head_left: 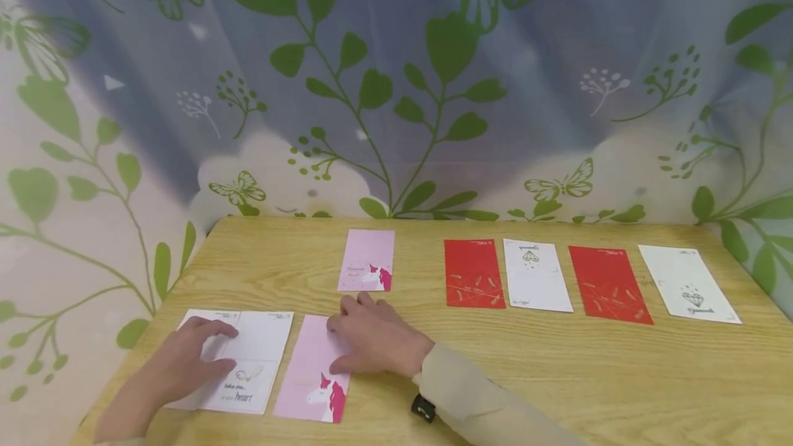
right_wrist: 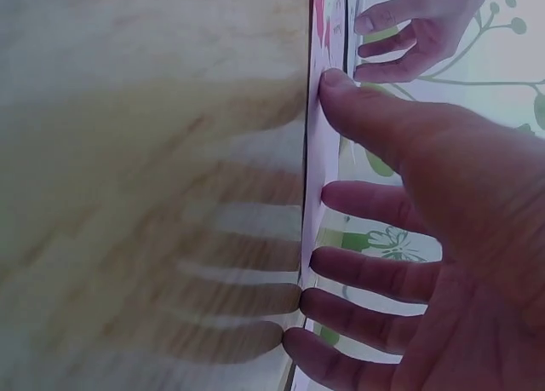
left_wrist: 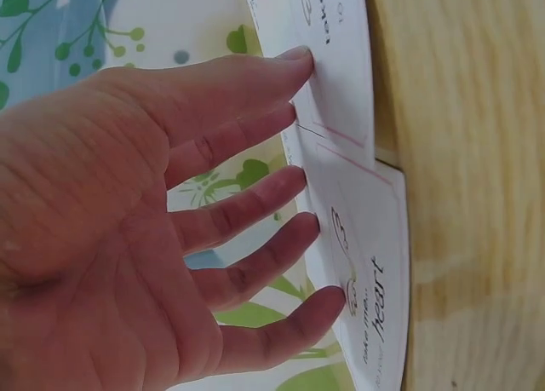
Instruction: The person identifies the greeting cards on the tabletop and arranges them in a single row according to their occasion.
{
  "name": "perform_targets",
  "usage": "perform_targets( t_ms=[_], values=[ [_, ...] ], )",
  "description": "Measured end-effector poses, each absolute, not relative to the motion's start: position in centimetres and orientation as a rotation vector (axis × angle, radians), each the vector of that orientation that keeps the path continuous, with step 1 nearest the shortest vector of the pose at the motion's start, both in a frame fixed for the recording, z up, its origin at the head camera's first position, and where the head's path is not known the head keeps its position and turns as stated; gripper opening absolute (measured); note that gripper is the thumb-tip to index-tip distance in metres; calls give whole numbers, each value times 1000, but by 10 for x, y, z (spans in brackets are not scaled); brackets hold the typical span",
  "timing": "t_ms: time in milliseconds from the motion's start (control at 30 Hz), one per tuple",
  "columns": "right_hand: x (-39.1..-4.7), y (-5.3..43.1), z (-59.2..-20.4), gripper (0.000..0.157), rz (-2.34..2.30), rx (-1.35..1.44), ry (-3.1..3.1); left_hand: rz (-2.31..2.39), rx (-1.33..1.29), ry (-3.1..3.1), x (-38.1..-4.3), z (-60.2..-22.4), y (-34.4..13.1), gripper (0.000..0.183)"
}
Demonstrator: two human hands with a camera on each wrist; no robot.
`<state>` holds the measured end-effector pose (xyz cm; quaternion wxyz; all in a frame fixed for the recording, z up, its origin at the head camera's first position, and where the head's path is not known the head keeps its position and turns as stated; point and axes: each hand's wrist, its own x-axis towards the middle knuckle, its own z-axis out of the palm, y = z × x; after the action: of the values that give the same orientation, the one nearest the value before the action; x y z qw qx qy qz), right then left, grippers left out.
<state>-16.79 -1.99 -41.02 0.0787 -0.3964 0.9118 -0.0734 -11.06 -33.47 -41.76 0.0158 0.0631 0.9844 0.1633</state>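
Note:
My left hand (head_left: 186, 363) rests its spread fingertips on two white cards lying edge to edge at the table's left. The nearer-to-middle white card (head_left: 266, 336) carries a wing drawing and the words "take me... heart"; my hand covers much of the outer white card (left_wrist: 341, 84). Just right of them lies a pink card (head_left: 303, 356) with a white unicorn. My right hand (head_left: 378, 339) touches its right side with the thumb and extended fingers, some fingertips (right_wrist: 294, 340) reaching the tabletop beyond its edge. A second pink unicorn card (head_left: 365, 246) lies farther back, close above the right fingertips.
On the right half of the wooden table (head_left: 495, 370) lie a red card (head_left: 473, 267), a white card (head_left: 545, 284), another red card (head_left: 607, 277) and another white card (head_left: 678, 270) in a row. A curtain (head_left: 396, 88) with leaves and butterflies hangs behind the table.

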Motion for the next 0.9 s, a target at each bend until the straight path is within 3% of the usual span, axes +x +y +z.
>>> perform_targets(
  t_ms=[633,900],
  values=[
    [-168,-21,-410,56,-240,-1196,2730,511,173,3017,-114,-414,-333,37],
    [-173,-14,-407,53,-378,-1178,2679,535,195,3045,-116,-410,-331,30]
  ],
)
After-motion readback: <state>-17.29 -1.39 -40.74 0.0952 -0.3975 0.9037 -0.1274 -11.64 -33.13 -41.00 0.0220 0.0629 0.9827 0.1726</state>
